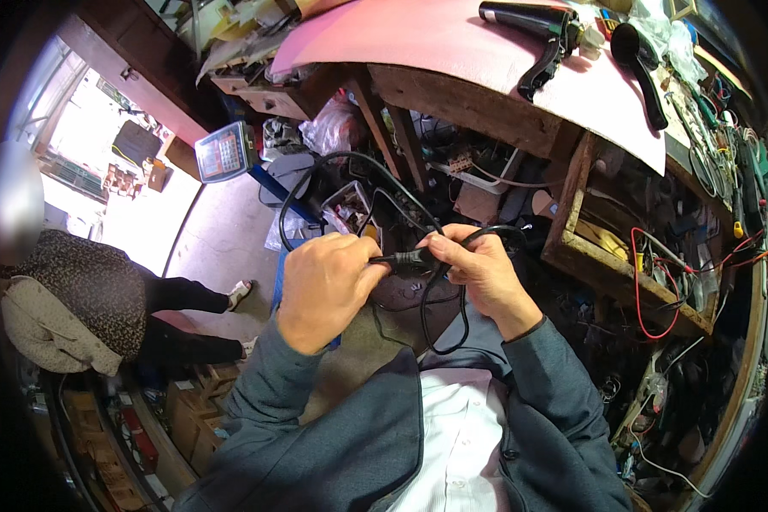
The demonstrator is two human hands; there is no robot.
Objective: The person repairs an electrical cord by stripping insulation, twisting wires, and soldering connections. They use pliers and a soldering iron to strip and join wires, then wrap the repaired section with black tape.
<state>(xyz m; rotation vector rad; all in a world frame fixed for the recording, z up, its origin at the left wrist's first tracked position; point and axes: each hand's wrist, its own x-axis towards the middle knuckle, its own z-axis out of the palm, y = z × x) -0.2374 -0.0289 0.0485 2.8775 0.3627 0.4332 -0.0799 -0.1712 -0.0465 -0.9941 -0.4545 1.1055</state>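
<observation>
A black power cord [454, 334] hangs in loops between and around my hands in front of my chest. My left hand [328, 286] is closed, its thumb and fingers pinching the cord at one end of a thick black plug-like piece [411, 261]. On the other side, my right hand [484, 275] grips the cord close to that piece, with thumb against the fingers. The piece's far end is partly hidden by my fingers. One large loop of cord rises above both hands toward the workbench.
A pink-covered workbench [452, 38] curves across the top, bearing a black hair dryer [533, 26] in pieces and a curved black part [644, 77]. An open wooden drawer [627, 277] juts out at right, a red wire [640, 307] hanging over it. A person [77, 299] stands at left.
</observation>
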